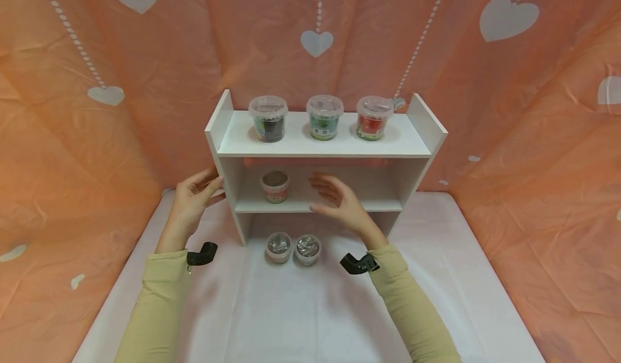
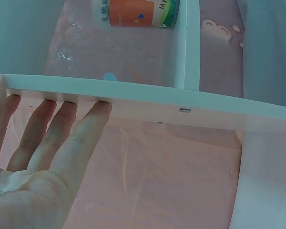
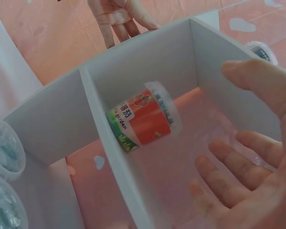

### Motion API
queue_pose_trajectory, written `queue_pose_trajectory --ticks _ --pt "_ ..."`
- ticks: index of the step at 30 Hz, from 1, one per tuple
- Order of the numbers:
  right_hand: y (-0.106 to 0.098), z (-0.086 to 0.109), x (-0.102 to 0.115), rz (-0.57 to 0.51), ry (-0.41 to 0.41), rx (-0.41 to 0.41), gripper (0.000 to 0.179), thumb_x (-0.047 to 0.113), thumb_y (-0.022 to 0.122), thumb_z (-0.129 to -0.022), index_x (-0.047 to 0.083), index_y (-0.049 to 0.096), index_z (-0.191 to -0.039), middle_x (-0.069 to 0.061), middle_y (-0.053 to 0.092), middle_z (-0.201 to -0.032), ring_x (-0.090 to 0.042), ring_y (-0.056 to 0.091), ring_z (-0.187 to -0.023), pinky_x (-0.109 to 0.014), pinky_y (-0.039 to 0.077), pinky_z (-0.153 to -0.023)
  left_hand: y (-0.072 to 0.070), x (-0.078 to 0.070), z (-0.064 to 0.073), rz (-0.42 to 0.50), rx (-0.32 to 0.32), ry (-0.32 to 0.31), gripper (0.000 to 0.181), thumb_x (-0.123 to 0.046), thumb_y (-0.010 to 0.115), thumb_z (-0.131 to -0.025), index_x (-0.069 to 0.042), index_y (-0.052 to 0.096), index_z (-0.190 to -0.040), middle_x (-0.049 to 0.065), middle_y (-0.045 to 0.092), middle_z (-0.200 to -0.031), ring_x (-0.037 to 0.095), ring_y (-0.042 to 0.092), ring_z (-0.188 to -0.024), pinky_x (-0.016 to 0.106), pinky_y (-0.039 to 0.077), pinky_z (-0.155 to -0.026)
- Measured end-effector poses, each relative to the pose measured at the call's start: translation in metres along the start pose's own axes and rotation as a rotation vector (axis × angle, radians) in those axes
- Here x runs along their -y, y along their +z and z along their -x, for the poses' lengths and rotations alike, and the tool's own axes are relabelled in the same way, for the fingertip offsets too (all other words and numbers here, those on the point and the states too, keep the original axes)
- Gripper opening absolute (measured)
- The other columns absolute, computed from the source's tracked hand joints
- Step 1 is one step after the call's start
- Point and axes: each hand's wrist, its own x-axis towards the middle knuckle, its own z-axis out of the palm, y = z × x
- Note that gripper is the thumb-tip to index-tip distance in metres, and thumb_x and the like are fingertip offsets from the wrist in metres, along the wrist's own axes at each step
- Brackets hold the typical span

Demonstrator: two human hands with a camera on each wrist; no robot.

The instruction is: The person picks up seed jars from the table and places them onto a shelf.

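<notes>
My left hand [image 1: 191, 198] rests at the outer face of the white shelf unit's [image 1: 322, 148] left side panel. In the left wrist view its straight fingers [image 2: 71, 129] touch that panel. On the middle shelf, towards the left, stands a lidded plastic tub [image 1: 275, 186]; its red label [image 3: 145, 117] with a tomato picture shows in the right wrist view. My right hand [image 1: 339, 201] hovers before the middle shelf, right of this tub, with fingers apart and nothing in them.
The top shelf bears a dark-labelled tub [image 1: 269, 119], a green one [image 1: 324, 117] and a red one [image 1: 373, 118]. Two lidded tubs [image 1: 278, 247] [image 1: 308, 250] stand close together on the white tabletop [image 1: 271, 320] below. An orange cloth with hearts [image 1: 271, 39] hangs behind.
</notes>
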Motion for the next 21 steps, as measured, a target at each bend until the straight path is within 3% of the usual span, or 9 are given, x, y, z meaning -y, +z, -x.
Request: queue_pose_trajectory --ticks 8,21 --pt "-0.004 0.018 0.000 0.010 0.035 0.028 0.066 -0.016 0.067 -0.080 -0.015 0.035 -0.138 -0.036 0.039 -0.136 -0.049 0.036 -0.127 -0.056 0.027 -0.108 0.000 0.000 0.000 0.000 0.005 0.004 0.048 -0.009 0.063 -0.093 0.003 0.049 -0.137 -0.001 0.060 -0.120 0.011 0.062 -0.102 0.031 0.054 -0.080" --pt "-0.007 0.046 -0.013 0.059 0.024 0.084 0.065 -0.015 0.070 -0.079 -0.015 0.038 -0.136 -0.034 0.042 -0.134 -0.047 0.039 -0.126 -0.058 0.029 -0.106 0.000 0.001 0.000 0.003 -0.002 -0.005 0.048 -0.009 0.063 -0.093 0.003 0.049 -0.137 -0.002 0.060 -0.119 0.011 0.062 -0.100 0.029 0.055 -0.078"
